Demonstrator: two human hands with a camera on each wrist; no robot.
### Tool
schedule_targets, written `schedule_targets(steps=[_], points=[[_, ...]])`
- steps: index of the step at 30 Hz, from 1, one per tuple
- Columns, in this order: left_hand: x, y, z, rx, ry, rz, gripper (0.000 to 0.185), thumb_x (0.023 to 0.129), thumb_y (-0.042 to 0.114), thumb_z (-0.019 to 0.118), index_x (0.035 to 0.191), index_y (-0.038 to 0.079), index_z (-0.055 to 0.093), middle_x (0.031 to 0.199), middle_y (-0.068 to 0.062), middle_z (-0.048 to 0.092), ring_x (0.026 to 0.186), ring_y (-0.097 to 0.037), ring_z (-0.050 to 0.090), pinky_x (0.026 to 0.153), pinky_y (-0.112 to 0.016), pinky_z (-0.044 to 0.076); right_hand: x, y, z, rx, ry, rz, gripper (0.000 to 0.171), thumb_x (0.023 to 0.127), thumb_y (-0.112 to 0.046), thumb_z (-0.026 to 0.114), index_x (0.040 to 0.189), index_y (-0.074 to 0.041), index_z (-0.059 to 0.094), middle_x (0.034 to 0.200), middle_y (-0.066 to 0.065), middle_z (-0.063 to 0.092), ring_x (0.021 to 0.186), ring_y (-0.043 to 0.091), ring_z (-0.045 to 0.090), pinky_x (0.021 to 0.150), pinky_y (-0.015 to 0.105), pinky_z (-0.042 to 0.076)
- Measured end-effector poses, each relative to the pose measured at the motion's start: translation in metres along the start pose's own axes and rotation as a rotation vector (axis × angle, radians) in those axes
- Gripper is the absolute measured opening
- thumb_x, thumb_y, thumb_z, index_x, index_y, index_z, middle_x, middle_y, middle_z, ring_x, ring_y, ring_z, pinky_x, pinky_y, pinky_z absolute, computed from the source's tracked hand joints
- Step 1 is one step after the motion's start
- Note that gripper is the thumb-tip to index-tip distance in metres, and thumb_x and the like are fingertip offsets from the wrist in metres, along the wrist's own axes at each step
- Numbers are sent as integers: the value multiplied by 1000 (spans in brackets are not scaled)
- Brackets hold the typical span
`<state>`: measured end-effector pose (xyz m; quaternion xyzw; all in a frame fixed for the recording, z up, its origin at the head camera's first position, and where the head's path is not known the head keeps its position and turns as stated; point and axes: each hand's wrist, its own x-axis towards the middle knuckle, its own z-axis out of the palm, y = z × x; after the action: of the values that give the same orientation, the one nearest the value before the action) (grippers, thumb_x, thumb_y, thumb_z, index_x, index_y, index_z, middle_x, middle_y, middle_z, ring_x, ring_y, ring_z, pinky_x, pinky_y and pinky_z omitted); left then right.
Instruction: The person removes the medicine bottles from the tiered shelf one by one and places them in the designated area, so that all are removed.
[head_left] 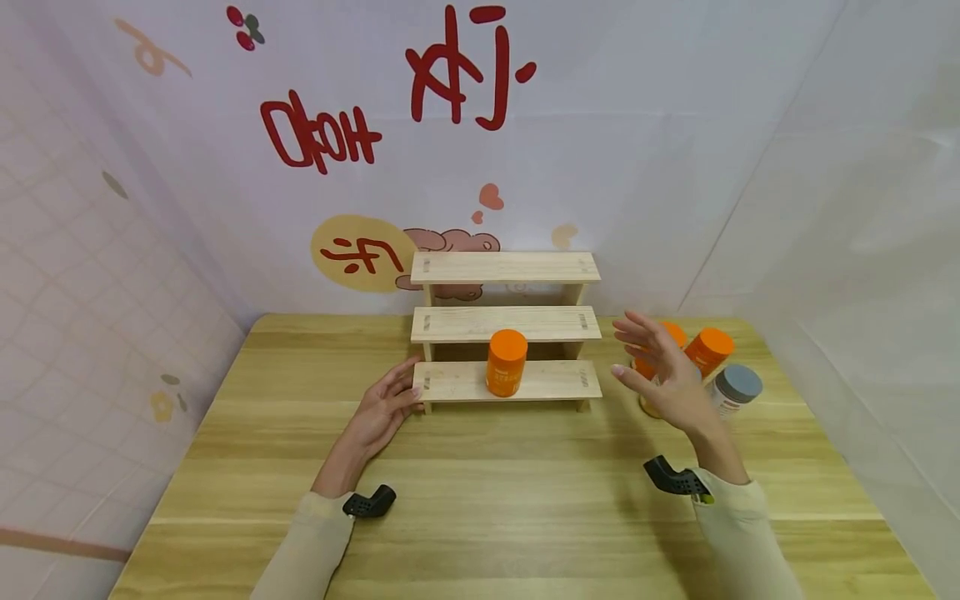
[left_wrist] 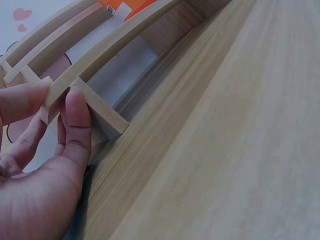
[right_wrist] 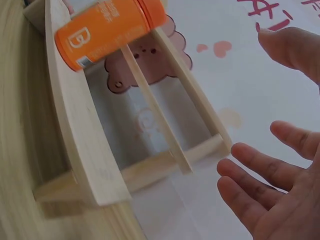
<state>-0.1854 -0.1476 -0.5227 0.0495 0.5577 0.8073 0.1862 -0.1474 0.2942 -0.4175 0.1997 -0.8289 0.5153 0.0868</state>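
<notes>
A three-step wooden display rack [head_left: 457, 381] stands against the back of the table. On its lowest step an orange bottle [head_left: 506, 364] with an orange lid sits upright near the middle; the right wrist view shows a letter B on that orange bottle [right_wrist: 100, 35]. My left hand [head_left: 386, 410] pinches the left end of the lowest step, thumb on top and fingers beneath, as the left hand [left_wrist: 50, 175] shows up close. Raised right of the rack, my right hand [head_left: 667, 379] holds nothing, its fingers spread and the thumb apart. It partly hides several bottles behind it.
Behind the right hand stand an orange-lidded bottle [head_left: 708, 350], another orange lid [head_left: 673, 333] and a grey-lidded bottle [head_left: 735, 387]. A white printed cloth [head_left: 637, 167] hangs behind and beside the wood-grain table [head_left: 510, 500].
</notes>
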Motion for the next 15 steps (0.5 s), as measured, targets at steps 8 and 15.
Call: schedule_targets(steps=[8,15], points=[[0,1,0,-8,-1,3,71,102,1,59,164,11,26,127,-4,53,105,-11,61,84,-21,57,13,4,35,98,-68,0,74,96,0,69,159,-11,34,153,24,46,138,30,50,115,26,44],[1,-1,0,-5,-1,9,71,102,1,59,164,10,25,127,-4,54,103,-11,61,83,-21,58,20,7,64,126,-106,55,72,96,-7,71,158,-6,35,150,20,51,137,39,49,116,47,43]])
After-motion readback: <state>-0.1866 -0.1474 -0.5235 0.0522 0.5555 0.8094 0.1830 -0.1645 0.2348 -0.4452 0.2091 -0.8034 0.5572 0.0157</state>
